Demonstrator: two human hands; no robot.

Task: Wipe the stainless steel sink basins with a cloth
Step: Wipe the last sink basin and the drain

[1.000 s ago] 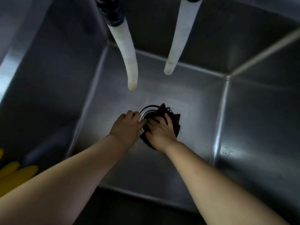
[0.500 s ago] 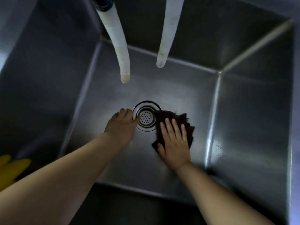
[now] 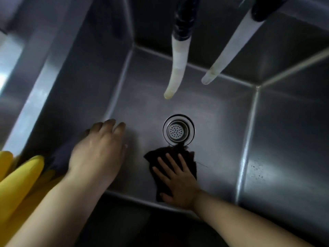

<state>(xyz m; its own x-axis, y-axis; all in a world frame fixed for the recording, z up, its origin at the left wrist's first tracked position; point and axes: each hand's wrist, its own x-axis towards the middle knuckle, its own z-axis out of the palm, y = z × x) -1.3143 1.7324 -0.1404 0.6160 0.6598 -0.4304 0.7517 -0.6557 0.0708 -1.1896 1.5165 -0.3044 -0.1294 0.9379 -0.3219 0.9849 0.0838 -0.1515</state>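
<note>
step: wiping basin floor (image 3: 222,122) | right hand (image 3: 179,182) fingers spread flat, pressing dark cloth (image 3: 160,157) beneath | left hand (image 3: 99,152) fingers loosely open, empty | drain (image 3: 178,130) just beyond right fingertips | next: likely sweep cloth toward unwiped floor and walls

Stainless steel sink basin (image 3: 222,111), deep, square-cornered, floor bare apart from the following. Round perforated drain strainer (image 3: 178,130) set in centre of floor. Dark cloth (image 3: 161,182) lying flat on floor, top edge touching drain rim, pressed under right hand (image 3: 179,186). Left hand (image 3: 97,152) at left floor edge; contact unclear.
</note>
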